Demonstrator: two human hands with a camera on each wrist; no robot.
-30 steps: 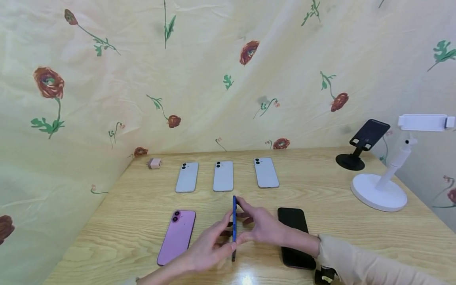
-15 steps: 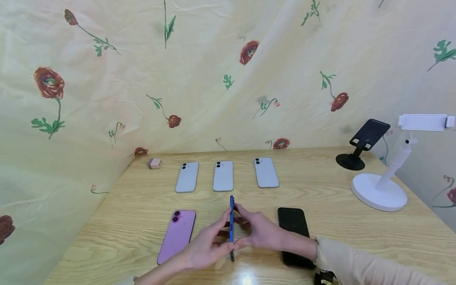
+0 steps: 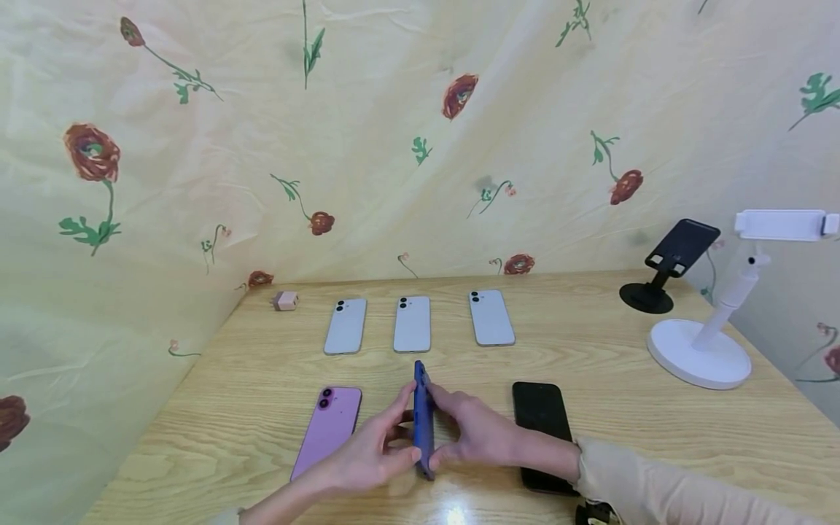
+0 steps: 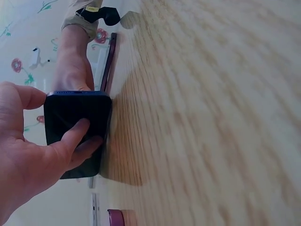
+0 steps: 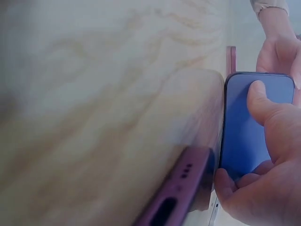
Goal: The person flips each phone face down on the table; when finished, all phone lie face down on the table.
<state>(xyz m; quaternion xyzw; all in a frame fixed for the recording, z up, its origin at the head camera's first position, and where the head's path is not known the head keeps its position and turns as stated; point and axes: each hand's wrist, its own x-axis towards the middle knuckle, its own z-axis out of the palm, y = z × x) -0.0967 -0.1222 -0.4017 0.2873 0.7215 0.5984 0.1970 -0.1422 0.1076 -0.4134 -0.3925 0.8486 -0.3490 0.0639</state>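
Over the middle of the table, a blue smartphone (image 3: 424,430) stands on its long edge, tilted left, between my two hands. My left hand (image 3: 367,453) grips it from the left, thumb at the near end. In the left wrist view, bent fingers lie against its black screen (image 4: 63,115). From the right, my right hand (image 3: 482,429) holds it, with the thumb on the blue back (image 5: 240,127) in the right wrist view. A purple phone (image 3: 330,423) lies back-up by my left hand. Under my right forearm lies a phone with its black screen (image 3: 541,408) up.
Three pale phones, a left one (image 3: 345,327), a middle one (image 3: 412,325) and a right one (image 3: 491,318), lie back-up farther away. A pink charger plug (image 3: 285,301) sits at the back left. A black phone stand (image 3: 646,297) and a white stand (image 3: 698,354) occupy the right side.
The blue phone has shifted slightly left and its upper edge has leaned left, so its back now shows from above. Both hands have moved a little left with it.
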